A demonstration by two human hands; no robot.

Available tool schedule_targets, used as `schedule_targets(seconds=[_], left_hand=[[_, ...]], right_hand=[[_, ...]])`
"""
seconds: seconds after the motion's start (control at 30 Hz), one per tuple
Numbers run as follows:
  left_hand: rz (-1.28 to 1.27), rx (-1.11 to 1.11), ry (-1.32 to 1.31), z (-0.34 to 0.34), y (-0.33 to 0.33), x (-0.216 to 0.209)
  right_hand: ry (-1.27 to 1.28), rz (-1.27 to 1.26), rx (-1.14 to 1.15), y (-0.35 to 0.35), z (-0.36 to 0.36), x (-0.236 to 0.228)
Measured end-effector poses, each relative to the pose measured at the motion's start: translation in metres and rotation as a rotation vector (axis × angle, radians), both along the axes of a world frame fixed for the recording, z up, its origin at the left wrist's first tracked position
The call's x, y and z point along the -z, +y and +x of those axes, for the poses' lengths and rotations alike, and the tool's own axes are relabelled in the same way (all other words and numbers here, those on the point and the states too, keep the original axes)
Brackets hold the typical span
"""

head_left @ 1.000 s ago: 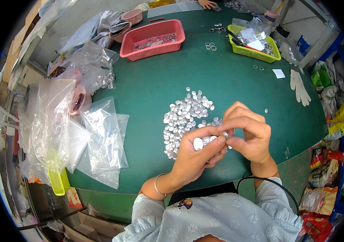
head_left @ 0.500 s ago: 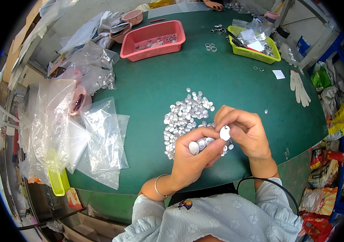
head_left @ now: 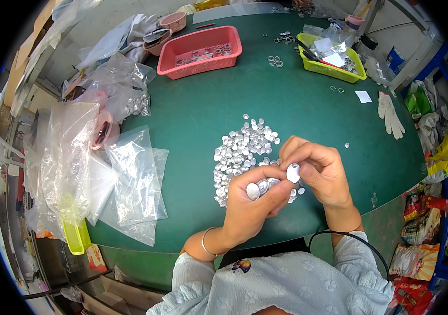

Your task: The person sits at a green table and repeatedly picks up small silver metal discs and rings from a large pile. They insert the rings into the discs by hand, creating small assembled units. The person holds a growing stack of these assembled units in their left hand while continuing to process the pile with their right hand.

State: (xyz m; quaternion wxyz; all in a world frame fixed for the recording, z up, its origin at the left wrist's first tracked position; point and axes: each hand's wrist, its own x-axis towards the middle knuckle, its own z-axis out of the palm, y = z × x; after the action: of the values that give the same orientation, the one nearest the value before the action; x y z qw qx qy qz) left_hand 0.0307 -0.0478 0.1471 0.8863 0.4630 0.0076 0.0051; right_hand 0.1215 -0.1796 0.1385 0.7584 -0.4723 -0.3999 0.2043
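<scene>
My left hand (head_left: 258,197) is closed around several oval silver metal discs (head_left: 253,191), which show between its thumb and curled fingers. Between the fingertips of my right hand (head_left: 322,170) is one more silver disc (head_left: 293,172), tilted so its pale face shows. The left fingertips and thumb come up close to this disc; whether they grip it too is hard to tell. Just beyond my hands, a loose heap of the same small discs (head_left: 237,152) spreads over the green table (head_left: 192,115), partly hidden by my left hand.
A pink basket (head_left: 200,65) and a lime-green basket (head_left: 334,73) hold small metal parts at the back. Clear plastic bags (head_left: 137,178) cover the left side. A white glove (head_left: 390,116) lies at the right. Metal rings (head_left: 275,61) and a single disc (head_left: 346,145) lie apart.
The disc in my right fingertips has turned slightly; both hands stay in place. At the far edge, another person's hand has drawn back toward the right.
</scene>
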Motion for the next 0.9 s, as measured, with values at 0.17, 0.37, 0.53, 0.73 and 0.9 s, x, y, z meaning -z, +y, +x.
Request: schedule_targets(seconds=[0.17, 0.37, 0.53, 0.73, 0.9], left_hand=[[-0.071, 0.014, -0.003, 0.0001, 0.0004, 0.0015], [-0.093, 0.019, 0.010, -0.0007, 0.0005, 0.0000], [-0.160, 0.048, 0.068, 0.0007, 0.0017, -0.0004], [-0.151, 0.069, 0.063, 0.0010, 0.0024, -0.0027], [-0.161, 0.068, 0.049, 0.0007, 0.0025, -0.0009]], right_hand=[[-0.033, -0.008, 0.046, 0.0005, -0.0005, -0.0023], [0.035, 0.009, 0.025, 0.0012, -0.0021, -0.0025], [-0.030, 0.013, 0.066, 0.0024, 0.0004, 0.0029], [-0.111, -0.002, 0.131, 0.0034, -0.0003, 0.0010], [-0.093, -0.003, 0.126, 0.0035, -0.0012, 0.0015]])
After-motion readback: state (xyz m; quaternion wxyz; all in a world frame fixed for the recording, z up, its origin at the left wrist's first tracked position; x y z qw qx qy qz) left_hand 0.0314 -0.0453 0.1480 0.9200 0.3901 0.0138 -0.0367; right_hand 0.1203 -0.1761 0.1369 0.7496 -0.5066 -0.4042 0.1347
